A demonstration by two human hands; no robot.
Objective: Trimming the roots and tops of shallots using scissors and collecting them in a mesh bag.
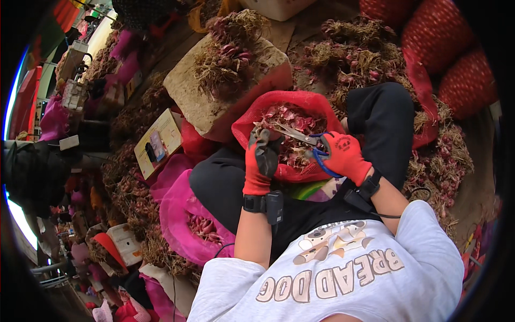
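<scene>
My right hand, in a red work glove, is closed round the blue handles of a pair of scissors. The open blades point left toward my left hand, whose red glove has a dark coating. Its fingers are curled at the blade tips; whatever they hold is too small to make out. Beneath both hands, a red mesh bag sits between my legs with its mouth wide, containing dry shallot skins and trimmings. By my left leg lies a pink mesh bag with trimmed shallots inside.
Ahead stands a pale, worn block bearing a bunch of untrimmed shallots. More shallot bunches cover the ground at the right. Full red mesh sacks are stacked at the far right. A yellowish box with small items is left of the block.
</scene>
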